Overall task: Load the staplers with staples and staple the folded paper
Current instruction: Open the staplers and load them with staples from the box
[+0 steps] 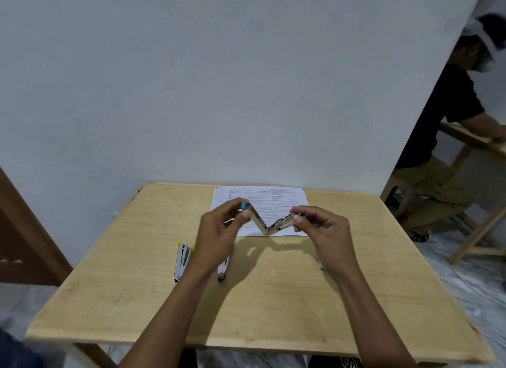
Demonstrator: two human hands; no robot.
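Observation:
A blue-tipped stapler [267, 225] is swung wide apart into a V shape above the table. My left hand [219, 230] pinches its left arm near the blue end, and my right hand [323, 230] pinches its right arm. Behind it a printed sheet of paper [282, 198] lies flat on the wooden table [273, 299]. A yellow-trimmed stapler [182, 261] lies closed at the left. Another stapler [223, 270] lies partly hidden under my left wrist. A small metal piece [321, 266] peeks out beside my right wrist.
The table stands against a pale wall [219, 93]. At the right another person [443, 148] sits at a second wooden table [479, 143]. A brown door [22, 230] is at the left edge.

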